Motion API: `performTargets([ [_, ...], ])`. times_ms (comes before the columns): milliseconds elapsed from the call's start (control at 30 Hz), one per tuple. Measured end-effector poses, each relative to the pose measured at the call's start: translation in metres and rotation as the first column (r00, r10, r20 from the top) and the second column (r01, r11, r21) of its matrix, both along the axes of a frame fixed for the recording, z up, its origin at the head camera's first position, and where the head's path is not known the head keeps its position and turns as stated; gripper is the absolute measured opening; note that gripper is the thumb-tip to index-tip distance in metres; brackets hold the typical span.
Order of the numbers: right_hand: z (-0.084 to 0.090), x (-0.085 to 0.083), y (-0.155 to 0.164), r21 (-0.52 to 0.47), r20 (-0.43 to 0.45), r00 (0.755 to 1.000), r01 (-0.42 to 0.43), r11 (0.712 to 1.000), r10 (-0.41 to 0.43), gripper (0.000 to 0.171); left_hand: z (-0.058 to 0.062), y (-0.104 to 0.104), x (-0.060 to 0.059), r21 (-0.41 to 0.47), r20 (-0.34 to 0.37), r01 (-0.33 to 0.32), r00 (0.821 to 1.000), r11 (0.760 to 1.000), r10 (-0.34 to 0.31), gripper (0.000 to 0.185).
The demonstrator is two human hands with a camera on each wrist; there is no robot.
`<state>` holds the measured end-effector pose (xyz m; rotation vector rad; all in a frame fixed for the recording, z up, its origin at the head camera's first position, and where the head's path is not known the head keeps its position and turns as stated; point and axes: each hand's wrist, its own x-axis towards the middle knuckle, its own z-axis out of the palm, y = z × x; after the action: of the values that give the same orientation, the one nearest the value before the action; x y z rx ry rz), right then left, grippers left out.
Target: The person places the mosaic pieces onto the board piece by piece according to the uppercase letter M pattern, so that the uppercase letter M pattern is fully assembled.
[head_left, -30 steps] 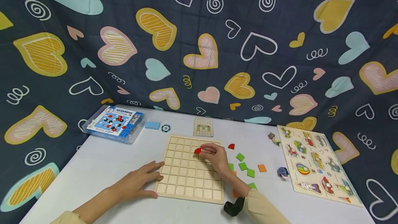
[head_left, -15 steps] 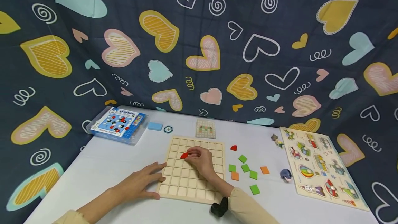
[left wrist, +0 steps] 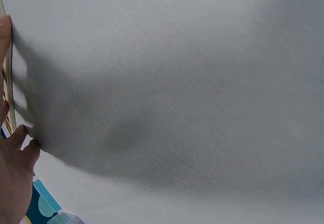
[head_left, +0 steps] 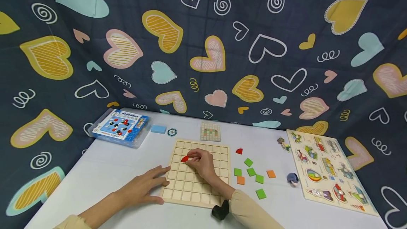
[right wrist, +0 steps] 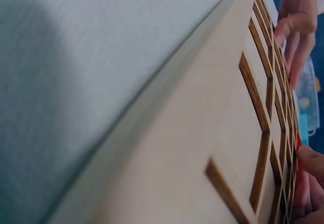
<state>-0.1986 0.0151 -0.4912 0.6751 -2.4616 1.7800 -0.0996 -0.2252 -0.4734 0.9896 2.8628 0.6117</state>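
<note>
In the head view my right hand (head_left: 201, 163) pinches a red quarter-circle tile (head_left: 184, 159) at the upper left of a wooden grid board (head_left: 182, 185). Whether the tile touches the board is hard to tell. My left hand (head_left: 141, 187) lies at the board's left side, fingers extended, fingertips touching its edge. The left wrist view catches part of that hand (left wrist: 15, 178) beside the board's rim. At the right margin of the right wrist view, fingers (right wrist: 313, 163) hold the tile, mostly hidden. Behind the board lies a small pattern card (head_left: 210, 132).
Right of the board lie another red quarter-circle tile (head_left: 239, 151), several green tiles (head_left: 251, 172) and orange tiles (head_left: 271, 174). Farther right are two small figures and a picture puzzle board (head_left: 330, 172). A boxed set (head_left: 122, 128), blue block (head_left: 158, 129) and round chip (head_left: 172, 132) stand back left.
My right hand has moved left across the board with the red tile, from its upper right part to its upper left. The left hand stays at the board's edge.
</note>
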Motion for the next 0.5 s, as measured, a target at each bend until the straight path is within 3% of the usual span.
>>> performTargets([
  [300, 0.0045, -0.0007, 0.0010, 0.071, -0.019, 1.000, -0.017, 0.997, 0.019, 0.024, 0.0001, 0.0012, 0.0001, -0.011, 0.010, -0.003, 1.000, 1.000, 0.003, 0.053],
  [433, 0.0062, -0.0021, 0.0025, 0.044, -0.030, 0.999, -0.035, 0.998, 0.037, 0.023, 0.0012, 0.0007, -0.0001, -0.015, 0.012, -0.003, 1.000, 1.000, 0.003, 0.053],
  [500, 0.0067, -0.0028, 0.0043, -0.008, 0.009, 0.999, -0.054, 0.999, 0.054, 0.025, 0.0021, 0.0006, -0.0002, -0.012, 0.006, 0.001, 1.000, 1.000, 0.000, 0.053],
])
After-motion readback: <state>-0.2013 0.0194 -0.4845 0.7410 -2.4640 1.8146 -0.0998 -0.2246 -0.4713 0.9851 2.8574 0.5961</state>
